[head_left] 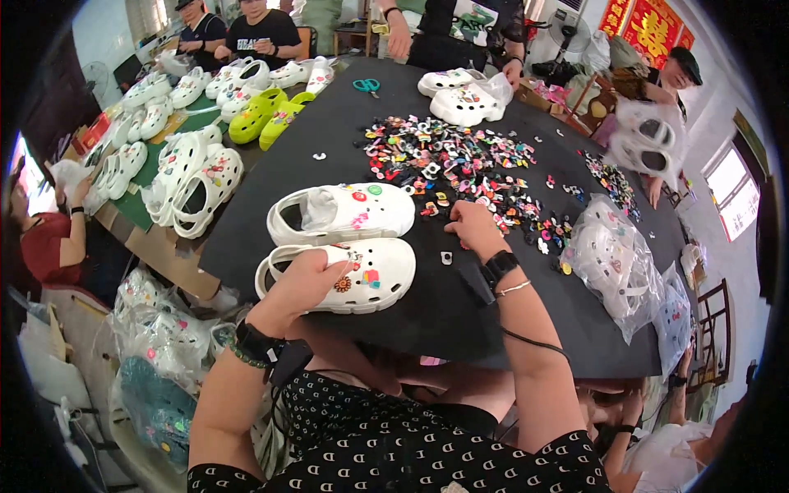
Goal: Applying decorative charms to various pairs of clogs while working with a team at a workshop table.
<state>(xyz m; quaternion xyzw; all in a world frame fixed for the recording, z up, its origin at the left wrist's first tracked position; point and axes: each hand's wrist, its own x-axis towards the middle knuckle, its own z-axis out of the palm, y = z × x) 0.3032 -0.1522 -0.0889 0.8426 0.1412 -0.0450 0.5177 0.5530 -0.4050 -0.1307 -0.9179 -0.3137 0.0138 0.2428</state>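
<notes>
My left hand point(302, 283) grips the near white clog point(393, 283) by its side and heel strap. Several charms sit on its upper, among them an orange flower and a pink-and-blue piece. Just behind lies a second white clog point(390, 218) with red, green and pink charms and clear plastic inside its opening. My right hand point(477, 226) is at the near edge of a heap of small colourful shoe charms point(444, 156), its fingers curled together and pointing down. Whatever the fingertips pinch, if anything, is hidden. One loose pale charm point(446, 258) rests on the black table below that hand.
Bagged white clogs point(612, 255) lie at the table's right. Another white pair point(468, 103) and teal scissors point(366, 85) are at the far side. Lime clogs point(256, 117) and white ones crowd the left table. Bagged shoes point(156, 337) stand low at left. Several people work around.
</notes>
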